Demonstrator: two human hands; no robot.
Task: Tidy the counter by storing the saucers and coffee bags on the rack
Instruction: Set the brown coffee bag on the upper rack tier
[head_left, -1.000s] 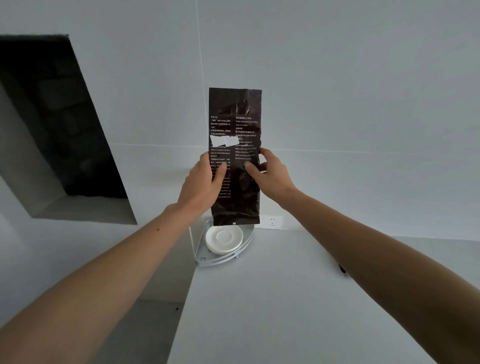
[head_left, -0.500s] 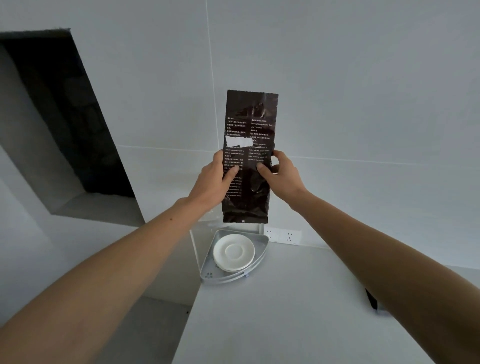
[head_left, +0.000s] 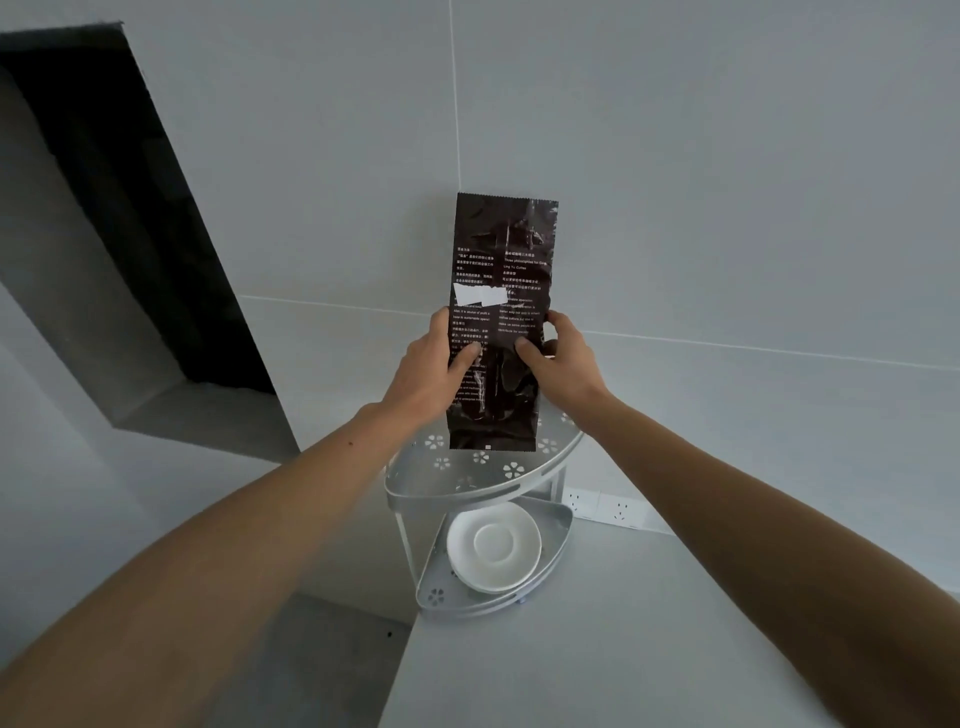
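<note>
A tall black coffee bag (head_left: 501, 291) with white print stands upright, its bottom edge at the top shelf of a silver two-tier corner rack (head_left: 457, 480). My left hand (head_left: 431, 371) grips the bag's left edge and my right hand (head_left: 558, 358) grips its right edge, thumbs on the front. Stacked white saucers (head_left: 493, 548) lie on the rack's lower shelf. Whether the bag rests on the shelf or hovers just above it, I cannot tell.
The rack stands in the far left corner of a white counter (head_left: 597, 665), against a tiled wall. A white wall socket strip (head_left: 605, 506) is just right of the rack. A dark recess (head_left: 119, 218) opens in the wall at left.
The bag and both hands have come down toward the rack's top shelf, which has come into view as the camera tilted down.
</note>
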